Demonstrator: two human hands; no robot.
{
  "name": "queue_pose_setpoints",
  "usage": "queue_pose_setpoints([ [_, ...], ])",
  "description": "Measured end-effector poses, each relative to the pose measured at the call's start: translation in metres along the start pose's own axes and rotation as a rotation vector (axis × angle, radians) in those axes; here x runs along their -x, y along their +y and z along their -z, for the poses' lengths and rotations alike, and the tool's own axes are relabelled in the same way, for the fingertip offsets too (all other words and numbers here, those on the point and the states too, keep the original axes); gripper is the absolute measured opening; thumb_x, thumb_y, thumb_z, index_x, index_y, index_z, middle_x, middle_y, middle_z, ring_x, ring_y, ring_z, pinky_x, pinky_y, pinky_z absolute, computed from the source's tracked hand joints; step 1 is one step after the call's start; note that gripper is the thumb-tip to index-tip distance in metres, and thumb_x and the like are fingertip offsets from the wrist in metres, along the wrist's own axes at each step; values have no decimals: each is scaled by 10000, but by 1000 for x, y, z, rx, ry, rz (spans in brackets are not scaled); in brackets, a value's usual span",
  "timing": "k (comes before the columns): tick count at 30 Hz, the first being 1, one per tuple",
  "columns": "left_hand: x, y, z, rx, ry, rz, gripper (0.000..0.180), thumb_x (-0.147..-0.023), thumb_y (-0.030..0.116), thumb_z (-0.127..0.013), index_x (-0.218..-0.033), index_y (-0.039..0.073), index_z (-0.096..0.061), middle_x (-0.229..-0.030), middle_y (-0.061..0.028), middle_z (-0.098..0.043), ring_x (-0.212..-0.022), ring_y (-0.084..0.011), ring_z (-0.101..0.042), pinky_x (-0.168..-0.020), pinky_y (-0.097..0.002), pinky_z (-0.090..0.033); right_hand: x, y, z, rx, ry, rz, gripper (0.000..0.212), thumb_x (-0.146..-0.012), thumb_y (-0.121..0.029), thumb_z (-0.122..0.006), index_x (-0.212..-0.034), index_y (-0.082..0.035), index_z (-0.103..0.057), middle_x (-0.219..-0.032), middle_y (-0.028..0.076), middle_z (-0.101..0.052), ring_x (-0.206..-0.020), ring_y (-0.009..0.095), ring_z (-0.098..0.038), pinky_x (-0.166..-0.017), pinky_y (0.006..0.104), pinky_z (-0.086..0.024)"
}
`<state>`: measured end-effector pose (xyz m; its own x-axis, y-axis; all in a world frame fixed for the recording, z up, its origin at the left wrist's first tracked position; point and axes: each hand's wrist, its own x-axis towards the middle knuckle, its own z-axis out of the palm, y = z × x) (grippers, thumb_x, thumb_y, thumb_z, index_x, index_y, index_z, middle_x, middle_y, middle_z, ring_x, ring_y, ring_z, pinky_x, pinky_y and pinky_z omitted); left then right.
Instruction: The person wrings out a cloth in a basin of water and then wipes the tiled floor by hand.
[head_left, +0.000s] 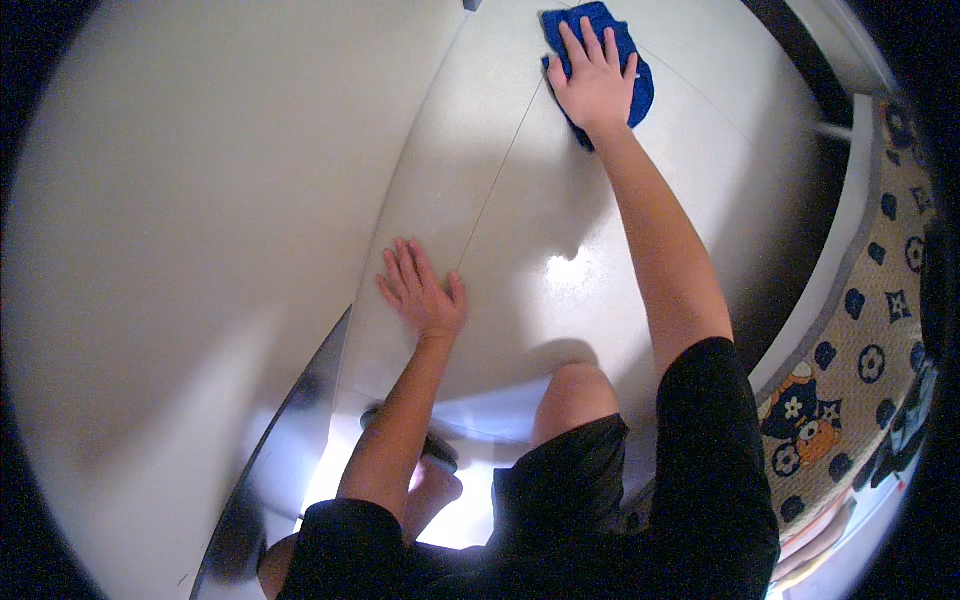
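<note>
Far ahead on the pale tiled floor (500, 330) lies a dark blue cloth (645, 90), rumpled at its edges. My right hand (597, 88) presses on it from above, its fingers spread and the arm stretched long. Part of the cloth is hidden under the palm. Nearer and to the left, my left hand (424, 297) rests flat on the bare tile next to the foot of the wall, fingers apart, holding nothing.
A pale wall (200, 180) rises along the left, with a dark panel edge (300, 400) nearer me. To the right stands a bed-like piece with a patterned beige cover (850, 340) and a dark gap beneath. My knee (578, 395) and a dark slipper (440, 455) are close below.
</note>
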<state>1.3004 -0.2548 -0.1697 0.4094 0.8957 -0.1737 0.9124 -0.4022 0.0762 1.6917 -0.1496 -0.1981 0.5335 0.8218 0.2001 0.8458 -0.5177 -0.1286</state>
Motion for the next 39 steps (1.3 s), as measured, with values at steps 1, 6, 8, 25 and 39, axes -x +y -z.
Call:
queue_pose_setpoints([
  [1, -1, 2, 1, 10, -4, 3, 869, -953, 467, -559, -1632, 5, -272, -1718, -189, -235, -1596, -406, -157, -1256, -646, -82, 0, -4, -3, 20, 18, -37, 613, -1009, -511, -461, -1572, -267, -475, -1676, 49, -386, -1559, 342, -303, -1228, 685, -193],
  [6, -1, -5, -1, 35, 54, -6, 906, -936, 458, -574, -1628, -24, -243, -1708, -212, -240, -1591, -419, -162, -1252, -660, -92, 61, -84, 13, -187, -47, 262, 605, -936, -450, -610, -1512, -277, -540, -1605, 57, -467, -1513, 381, -347, -1196, 714, -228],
  [8, 1, -7, -3, 60, 61, 10, 935, -914, 445, -597, -1626, -34, -225, -1702, -220, -244, -1591, -424, -154, -1251, -671, -92, 122, -121, 41, -295, -263, 491, 629, -927, -476, -636, -1515, -274, -538, -1634, 30, -436, -1529, 363, -329, -1221, 688, -202],
  [25, 11, -21, 8, 24, 42, 55, 865, -1010, 515, -454, -1626, -47, -223, -1707, -228, -235, -1589, -426, -163, -1255, -640, -76, -72, -93, 21, -151, -326, -197, 714, -1025, -439, -409, -1659, -135, -280, -1740, 142, -192, -1608, 374, -124, -1297, 588, -47],
  [39, 8, -15, -1, 82, 129, -9, 849, -1025, 535, -431, -1616, -49, -255, -1684, -245, -269, -1577, -438, -194, -1247, -657, -105, 149, -140, 55, -476, -291, 506, 553, -922, -410, -646, -1436, -210, -616, -1626, 99, -440, -1525, 369, -343, -1236, 643, -224],
])
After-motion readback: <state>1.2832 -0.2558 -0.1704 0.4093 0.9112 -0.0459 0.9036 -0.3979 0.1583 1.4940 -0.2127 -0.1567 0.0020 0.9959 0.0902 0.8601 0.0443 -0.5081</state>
